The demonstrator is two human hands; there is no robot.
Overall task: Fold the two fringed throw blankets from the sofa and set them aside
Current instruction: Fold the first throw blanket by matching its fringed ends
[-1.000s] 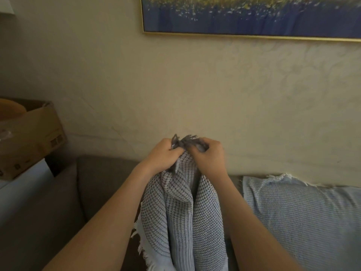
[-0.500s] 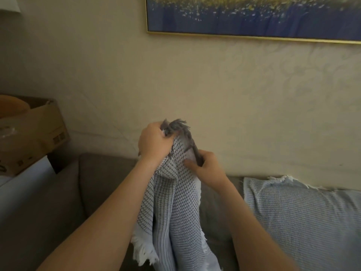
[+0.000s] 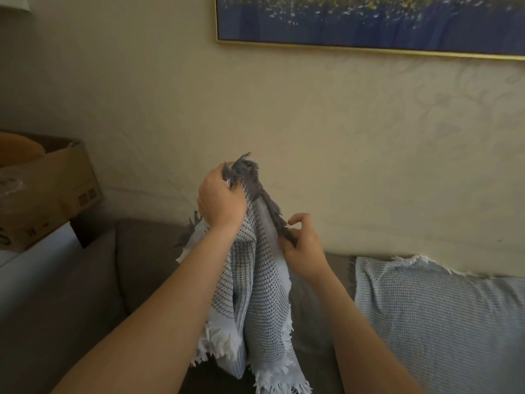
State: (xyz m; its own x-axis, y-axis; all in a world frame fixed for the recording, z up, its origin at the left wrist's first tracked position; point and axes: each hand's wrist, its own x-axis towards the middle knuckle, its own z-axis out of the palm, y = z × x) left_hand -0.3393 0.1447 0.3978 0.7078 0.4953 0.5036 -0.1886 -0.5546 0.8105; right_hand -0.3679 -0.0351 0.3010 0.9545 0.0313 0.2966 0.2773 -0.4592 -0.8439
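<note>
Two hands are holding the grey blanket (image 3: 261, 294) up in front of the sofa (image 3: 147, 265). The left hand (image 3: 220, 203) is clenching tight around the bunched top corner, with a tuft of dark grey fringe sticking out above the fist. The right hand (image 3: 302, 251) is sitting lower and just beside it, its thumb and curled fingers pinching the dark fringed edge that is running down from the left fist; the forefinger is lifting slightly off the cloth. The blanket is hanging in folds between the forearms, its white fringe trailing at the bottom. The pale blue blanket (image 3: 437, 317) is lying spread over the sofa on the right, apart from the hands, its white fringe lying against the wall (image 3: 341, 137). Grey sofa back is showing on both sides of the hanging cloth, more of it on the left. A cardboard box (image 3: 56, 189) is sitting beyond the sofa's left end.
</note>
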